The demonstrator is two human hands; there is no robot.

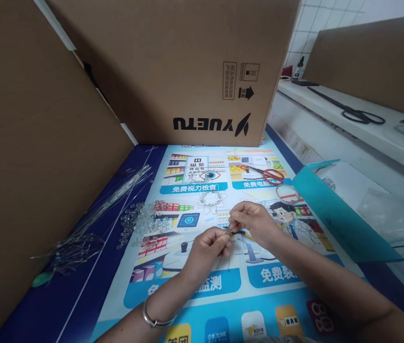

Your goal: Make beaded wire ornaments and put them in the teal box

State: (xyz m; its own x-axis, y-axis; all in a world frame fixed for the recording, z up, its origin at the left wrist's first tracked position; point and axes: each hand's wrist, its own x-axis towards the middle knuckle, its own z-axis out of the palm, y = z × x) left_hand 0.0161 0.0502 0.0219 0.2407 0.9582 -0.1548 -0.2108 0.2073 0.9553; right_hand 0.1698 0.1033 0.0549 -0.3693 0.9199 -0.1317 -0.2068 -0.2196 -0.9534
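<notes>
At the far left of the frame a cardboard sheet point(26, 143) stands upright. Below it, in the lower left, a bundle of thin wires point(90, 224) lies on the blue edge of the poster point(223, 295) that covers the table. Just right of the wires is a heap of clear beads point(140, 221), loose on the poster and not in any dish.

In the middle of the frame the two hands meet. The left hand point(207, 247), with a bracelet point(153, 317) on the wrist, is pinched closed on one end of a small yellow and dark piece point(239, 232). The right hand point(255, 221) is pinched closed on the other end. The piece is held just above the poster, between the fingertips of both hands. It is too small to say exactly what it is.

For such fine work, I judge it is good to keep the wrists low near the table, to hold the piece close to its end, and to move only the fingertips. The beads are near the left hand, so a wide elbow move could scatter them.

Behind the hands a small beaded wire piece point(211, 200) lies on the poster. At the top a big carton point(173, 66) stands closed; its content is hidden. To the right lie red scissors point(271, 175) and a tape ring point(287, 193). Further right a teal bag point(334, 214) lies open on its side; inside I see clear plastic packets point(388, 214), but what they hold I cannot tell. In the upper right, black scissors point(361, 114) rest on a white ledge point(330, 112).
</notes>
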